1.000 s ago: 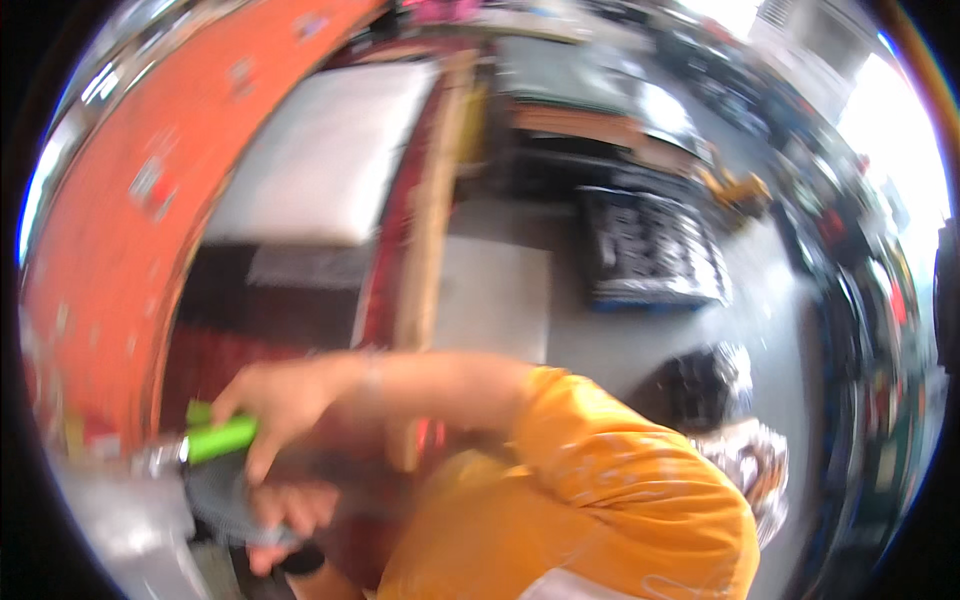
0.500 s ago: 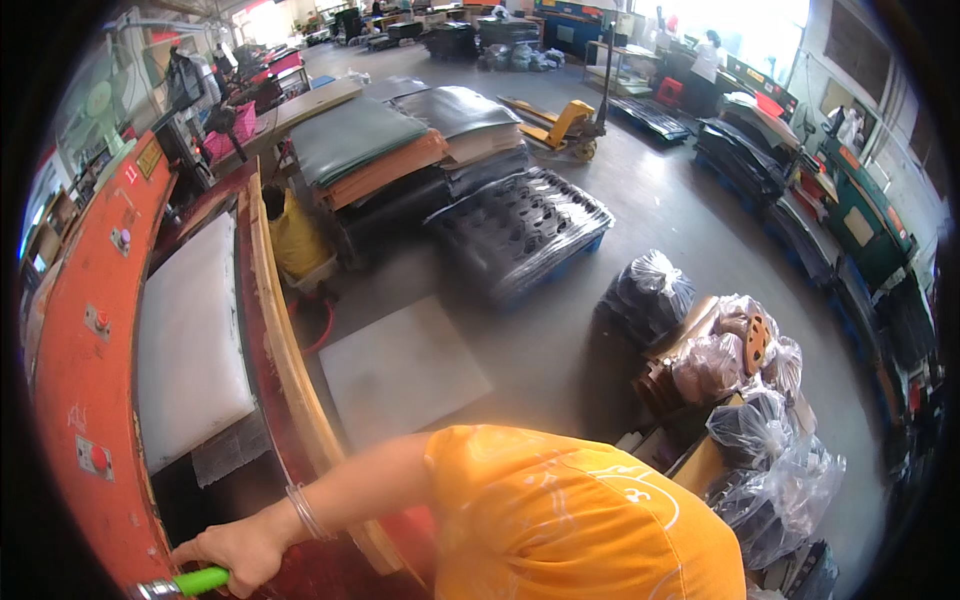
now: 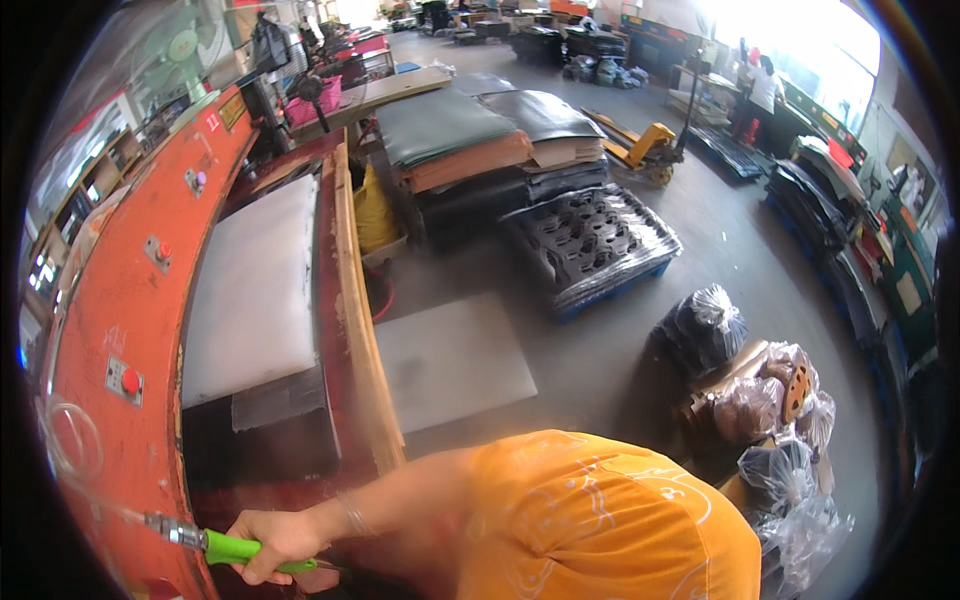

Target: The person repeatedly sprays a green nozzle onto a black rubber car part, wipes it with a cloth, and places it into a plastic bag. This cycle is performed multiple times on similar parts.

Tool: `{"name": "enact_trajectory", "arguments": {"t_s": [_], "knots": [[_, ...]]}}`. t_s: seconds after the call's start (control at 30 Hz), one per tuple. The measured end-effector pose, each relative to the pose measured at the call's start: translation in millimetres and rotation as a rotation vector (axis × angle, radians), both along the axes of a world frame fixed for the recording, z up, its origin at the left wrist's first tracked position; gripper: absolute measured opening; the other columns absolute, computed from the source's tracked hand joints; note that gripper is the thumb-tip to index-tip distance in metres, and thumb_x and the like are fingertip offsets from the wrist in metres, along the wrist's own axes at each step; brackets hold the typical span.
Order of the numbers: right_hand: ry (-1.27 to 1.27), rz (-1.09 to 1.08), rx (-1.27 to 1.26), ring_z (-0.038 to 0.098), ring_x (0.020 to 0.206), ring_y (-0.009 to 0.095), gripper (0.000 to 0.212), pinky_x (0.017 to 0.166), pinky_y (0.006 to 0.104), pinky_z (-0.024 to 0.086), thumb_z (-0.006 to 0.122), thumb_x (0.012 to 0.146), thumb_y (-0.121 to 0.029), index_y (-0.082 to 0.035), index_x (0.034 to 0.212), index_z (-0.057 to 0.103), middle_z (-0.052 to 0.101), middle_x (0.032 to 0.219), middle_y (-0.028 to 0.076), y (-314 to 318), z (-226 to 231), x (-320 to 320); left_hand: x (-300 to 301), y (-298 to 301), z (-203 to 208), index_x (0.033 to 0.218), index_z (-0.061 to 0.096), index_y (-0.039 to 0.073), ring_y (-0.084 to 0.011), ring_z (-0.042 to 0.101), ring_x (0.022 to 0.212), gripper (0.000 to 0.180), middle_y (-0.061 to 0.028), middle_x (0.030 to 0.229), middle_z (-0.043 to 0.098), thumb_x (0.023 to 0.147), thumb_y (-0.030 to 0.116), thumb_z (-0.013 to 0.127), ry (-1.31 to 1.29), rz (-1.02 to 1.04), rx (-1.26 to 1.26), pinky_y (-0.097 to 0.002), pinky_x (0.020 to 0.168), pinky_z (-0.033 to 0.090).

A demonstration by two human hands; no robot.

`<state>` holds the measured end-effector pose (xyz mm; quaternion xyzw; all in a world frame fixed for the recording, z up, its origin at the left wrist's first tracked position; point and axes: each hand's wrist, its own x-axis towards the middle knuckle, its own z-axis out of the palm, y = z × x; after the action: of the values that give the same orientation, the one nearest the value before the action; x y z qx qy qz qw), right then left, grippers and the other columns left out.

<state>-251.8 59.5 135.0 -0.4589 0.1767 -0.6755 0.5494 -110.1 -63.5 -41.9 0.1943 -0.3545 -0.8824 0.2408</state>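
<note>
My right hand (image 3: 272, 547) is closed round the green grip of an air blow gun (image 3: 230, 546), beside the front of an orange machine (image 3: 130, 330). The gun's metal fitting points left, and a clear hose (image 3: 75, 445) runs from it across the machine. Just below the grip's end, at the lower edge, a bit of skin shows that looks like my left hand (image 3: 318, 577); its fingers are hidden. Beyond my right hand, a white board (image 3: 255, 290) lies on the machine's dark red bed, with a greyish translucent strip (image 3: 280, 400) at its near end.
A wooden rail (image 3: 365, 310) edges the bed. A pale sheet (image 3: 460, 360) lies on the floor. Stacked sheets (image 3: 450, 130), a wrapped pallet load (image 3: 600, 240) and a yellow pallet jack (image 3: 650, 145) stand farther off. Filled plastic bags (image 3: 700, 325) sit to the right. Another person (image 3: 765, 90) stands far back.
The view has swung left, so the scene sits farther right. My right hand has lifted the blow gun, and its fitting and hose now show. Skin below the grip has come into view.
</note>
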Motion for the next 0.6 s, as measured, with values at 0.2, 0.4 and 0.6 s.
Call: {"name": "enact_trajectory", "arguments": {"t_s": [0.2,0.4,0.6], "knots": [[0.351,-0.356,-0.046,0.058,0.075,0.015,0.028,0.068,0.0307,0.048,0.071,0.068,-0.014,0.000,0.090,0.062,0.062,0.079,0.006,13.5,27.6,-19.0,-6.7,16.5,35.4,0.112,0.055,0.009,-0.0180,0.054,0.105,0.031,-0.0040,0.113,0.059,0.093,0.032,0.051,-0.004,0.100,-0.084,-0.0342,0.094,0.040],[0.387,-0.557,0.060,0.058,0.073,0.010,0.030,0.067,0.0278,0.048,0.073,0.076,-0.017,-0.004,0.101,0.062,0.063,0.081,0.004,31.4,42.3,-63.5,29.2,73.5,128.8,0.150,-0.001,0.016,-0.0288,0.032,0.136,0.086,-0.0090,0.147,0.034,0.091,0.047,0.053,0.618,-0.080,-0.242,-0.0495,0.114,0.017],[0.345,-0.488,0.066,0.054,0.080,0.016,0.057,0.072,0.0273,0.044,0.066,0.082,-0.031,0.007,0.121,0.048,0.056,0.094,0.006,16.5,42.3,-63.2,58.4,137.7,213.5,0.145,0.005,-0.007,-0.0188,0.057,0.089,0.092,-0.0007,0.082,0.052,0.092,0.054,0.048,0.349,0.370,-0.459,-0.0351,0.090,0.045]]}}
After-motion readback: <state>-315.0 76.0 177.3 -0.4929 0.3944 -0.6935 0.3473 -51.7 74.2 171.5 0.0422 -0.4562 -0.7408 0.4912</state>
